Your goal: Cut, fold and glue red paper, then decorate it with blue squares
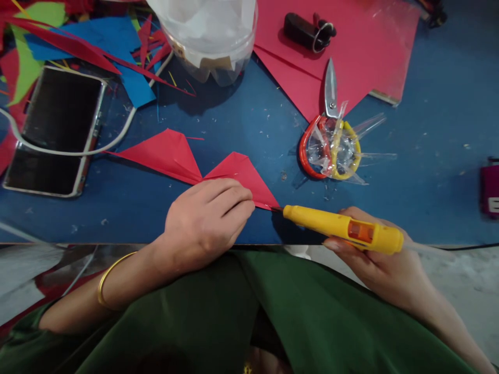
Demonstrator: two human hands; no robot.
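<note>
A folded red paper piece with two pointed halves lies near the table's front edge. My left hand is closed over its right half, fingers together on the lower edge and hiding part of it. My right hand grips a yellow hot glue gun with an orange window in its side. The gun's dark nozzle points left and meets the paper's right tip. A thin shiny line, perhaps glue, runs along the paper's edge beside the nozzle.
Behind the gun lie scissors with red and yellow handles, tangled with clear strips. Red sheets bear a black clip-like object. A clear tub stands at the back. Left are a phone, a white cable and paper scraps.
</note>
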